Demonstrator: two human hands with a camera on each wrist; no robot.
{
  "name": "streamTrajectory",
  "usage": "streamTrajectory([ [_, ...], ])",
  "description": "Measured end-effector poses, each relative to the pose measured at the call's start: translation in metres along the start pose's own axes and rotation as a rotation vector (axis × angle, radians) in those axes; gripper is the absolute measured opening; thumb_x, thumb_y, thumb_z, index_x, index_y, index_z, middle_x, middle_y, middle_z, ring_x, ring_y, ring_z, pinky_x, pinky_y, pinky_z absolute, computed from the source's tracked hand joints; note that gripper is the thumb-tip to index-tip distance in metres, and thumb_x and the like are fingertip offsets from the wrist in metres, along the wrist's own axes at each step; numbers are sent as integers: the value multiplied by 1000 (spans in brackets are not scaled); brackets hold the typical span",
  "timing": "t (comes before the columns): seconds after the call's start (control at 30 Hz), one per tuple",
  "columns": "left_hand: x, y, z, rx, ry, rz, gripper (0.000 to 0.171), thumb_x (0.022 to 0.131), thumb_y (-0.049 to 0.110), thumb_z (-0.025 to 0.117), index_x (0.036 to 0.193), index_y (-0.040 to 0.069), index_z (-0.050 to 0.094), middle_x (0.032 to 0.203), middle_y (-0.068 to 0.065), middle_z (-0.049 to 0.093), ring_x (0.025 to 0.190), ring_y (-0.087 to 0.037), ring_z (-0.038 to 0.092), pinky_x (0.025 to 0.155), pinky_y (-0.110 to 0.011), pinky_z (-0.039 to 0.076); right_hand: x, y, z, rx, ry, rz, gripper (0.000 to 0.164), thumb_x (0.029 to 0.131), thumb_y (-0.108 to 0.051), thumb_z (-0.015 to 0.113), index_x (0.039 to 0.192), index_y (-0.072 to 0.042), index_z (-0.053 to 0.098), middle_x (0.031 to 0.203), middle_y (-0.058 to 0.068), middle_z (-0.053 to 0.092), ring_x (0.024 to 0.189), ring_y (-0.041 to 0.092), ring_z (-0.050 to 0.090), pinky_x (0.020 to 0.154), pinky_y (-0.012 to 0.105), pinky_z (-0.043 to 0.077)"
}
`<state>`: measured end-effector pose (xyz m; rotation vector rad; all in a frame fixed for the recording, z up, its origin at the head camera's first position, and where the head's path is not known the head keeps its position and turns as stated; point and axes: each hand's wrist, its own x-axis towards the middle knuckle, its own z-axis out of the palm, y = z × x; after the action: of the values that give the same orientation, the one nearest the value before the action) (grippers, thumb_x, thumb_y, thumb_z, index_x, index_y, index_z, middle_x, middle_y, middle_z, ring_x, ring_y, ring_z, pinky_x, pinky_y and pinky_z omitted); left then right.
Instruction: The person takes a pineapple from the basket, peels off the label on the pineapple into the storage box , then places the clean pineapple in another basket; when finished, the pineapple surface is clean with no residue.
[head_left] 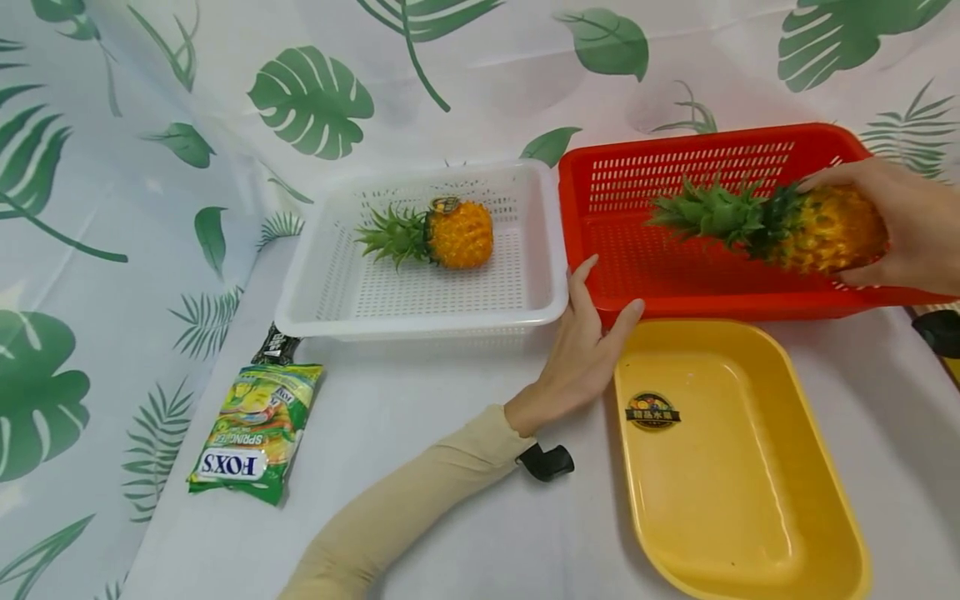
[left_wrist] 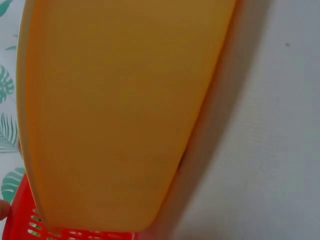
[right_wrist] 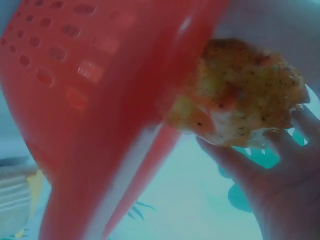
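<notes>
My right hand [head_left: 918,221] grips a pineapple [head_left: 836,225] by its orange body, lying on its side with the green crown pointing left over the red basket [head_left: 720,308]. In the right wrist view the fingers and thumb spread around the fruit's base [right_wrist: 245,95], beside the basket wall. My left hand [head_left: 573,358] rests at the red basket's near left corner, its fingers and thumb spread apart along the rim. A second pineapple [head_left: 461,235] lies in the white basket [head_left: 420,321], crown to the left, with a dark label on it.
A yellow tub [head_left: 712,467] with a dark sticker stands in front of the red basket. On the left lie a green FOX'S candy bag [head_left: 258,429] and a small black packet [head_left: 276,346]. Leaf-patterned cloth [head_left: 480,75] hangs behind the baskets.
</notes>
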<state>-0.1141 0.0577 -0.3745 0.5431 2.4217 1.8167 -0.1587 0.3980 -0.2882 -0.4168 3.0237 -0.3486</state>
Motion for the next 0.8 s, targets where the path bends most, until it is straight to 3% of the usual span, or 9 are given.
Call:
streamTrajectory([
  [0.13,1,-1,3,-5,40,2,75,106,42,57,164,15,17,169,-11,28,153,-27,35,123,-38,29,5,4,2,-38,-31,-24,123,50,12,97,152,3,29,142,41,33,121,63,34,86,81,38],
  [0.47,2,-1,3,-18,27,10,75,106,40,58,163,13,17,167,-15,31,152,-22,35,123,-36,29,15,4,9,-90,-99,-77,110,52,5,100,144,4,41,138,36,43,119,59,40,90,76,44],
  [0.8,1,-2,1,-20,27,0,74,106,41,58,163,16,18,166,-16,33,152,-22,35,123,-36,28,24,4,14,-116,-164,-68,104,57,8,98,142,10,37,135,41,41,120,63,39,95,78,41],
])
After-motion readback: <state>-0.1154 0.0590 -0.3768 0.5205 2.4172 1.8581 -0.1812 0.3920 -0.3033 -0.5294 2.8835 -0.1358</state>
